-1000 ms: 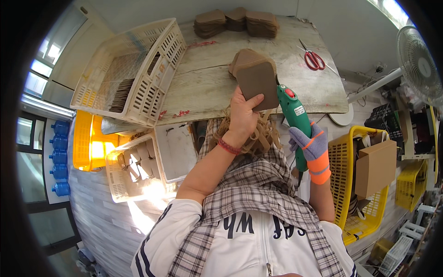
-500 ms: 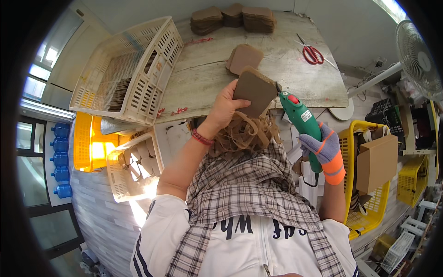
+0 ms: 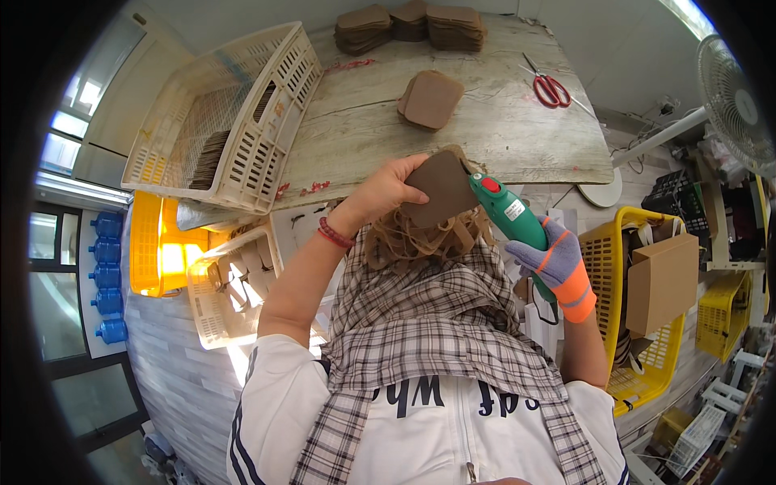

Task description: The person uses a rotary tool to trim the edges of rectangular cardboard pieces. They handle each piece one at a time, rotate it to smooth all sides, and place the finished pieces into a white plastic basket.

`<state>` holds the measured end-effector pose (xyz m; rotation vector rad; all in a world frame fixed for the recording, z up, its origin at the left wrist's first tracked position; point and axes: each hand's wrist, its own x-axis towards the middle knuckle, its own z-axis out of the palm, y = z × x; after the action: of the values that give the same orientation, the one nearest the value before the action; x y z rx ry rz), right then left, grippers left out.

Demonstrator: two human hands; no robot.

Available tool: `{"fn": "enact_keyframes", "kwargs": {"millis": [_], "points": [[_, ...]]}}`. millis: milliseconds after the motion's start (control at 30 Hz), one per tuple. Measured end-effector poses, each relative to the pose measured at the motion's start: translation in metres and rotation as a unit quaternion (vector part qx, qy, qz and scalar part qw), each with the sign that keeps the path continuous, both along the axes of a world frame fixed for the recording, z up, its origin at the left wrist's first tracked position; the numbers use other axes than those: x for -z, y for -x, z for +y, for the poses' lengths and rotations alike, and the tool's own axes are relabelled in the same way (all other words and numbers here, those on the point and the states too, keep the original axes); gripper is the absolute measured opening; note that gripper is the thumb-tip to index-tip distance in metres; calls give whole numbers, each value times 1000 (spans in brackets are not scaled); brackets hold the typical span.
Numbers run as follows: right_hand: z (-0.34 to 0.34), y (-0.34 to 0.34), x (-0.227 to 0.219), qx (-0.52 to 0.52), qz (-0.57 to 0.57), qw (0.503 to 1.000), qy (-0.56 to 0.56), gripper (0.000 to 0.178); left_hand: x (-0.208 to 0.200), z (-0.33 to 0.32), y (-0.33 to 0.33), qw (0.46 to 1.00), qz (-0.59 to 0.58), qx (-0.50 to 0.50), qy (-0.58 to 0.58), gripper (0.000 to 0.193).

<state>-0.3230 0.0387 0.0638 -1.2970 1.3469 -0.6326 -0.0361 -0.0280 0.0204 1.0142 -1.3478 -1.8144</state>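
My left hand (image 3: 386, 194) is closed on a brown rounded-square piece (image 3: 440, 190), thumb on top, holding it tilted just off the table's near edge. My right hand (image 3: 554, 263), in a grey and orange glove, grips a green handheld electric cutter (image 3: 517, 217) with a red button. The cutter's dark tip meets the upper right edge of the piece; its exact contact is too small to tell. Curly brown trimmings (image 3: 424, 238) lie heaped on my plaid apron (image 3: 420, 299) beneath. A small stack of similar brown pieces (image 3: 432, 99) rests on the table ahead.
Several stacks of brown pieces (image 3: 457, 28) stand at the table's far edge. Red-handled scissors (image 3: 551, 90) lie at the right of the table (image 3: 501, 121). A white crate (image 3: 267, 129) stands at its left. Yellow baskets (image 3: 602, 267) and a fan (image 3: 731, 105) are on the right.
The brown piece has come down toward me and turned, and my left hand has moved with it. The cutter has shifted slightly left and down, staying at the piece's edge.
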Motion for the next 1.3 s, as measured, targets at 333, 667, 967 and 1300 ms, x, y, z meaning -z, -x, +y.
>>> {"fn": "enact_keyframes", "kwargs": {"millis": [333, 667, 967, 1300], "points": [[-6, -6, -4, -8, -59, 997, -43, 47, -5, -3, -6, 987, -91, -88, 102, 33], [-8, -2, 1, -37, -69, 995, -68, 46, -9, -3, -25, 976, 11, -208, 66, 19], [-6, -5, 3, -55, -24, 997, -43, 46, -18, 2, -20, 985, -36, -145, 87, 27], [-6, -16, -3, -76, -17, 997, -1, 45, -33, 8, -5, 994, -55, -77, 61, 53]]}}
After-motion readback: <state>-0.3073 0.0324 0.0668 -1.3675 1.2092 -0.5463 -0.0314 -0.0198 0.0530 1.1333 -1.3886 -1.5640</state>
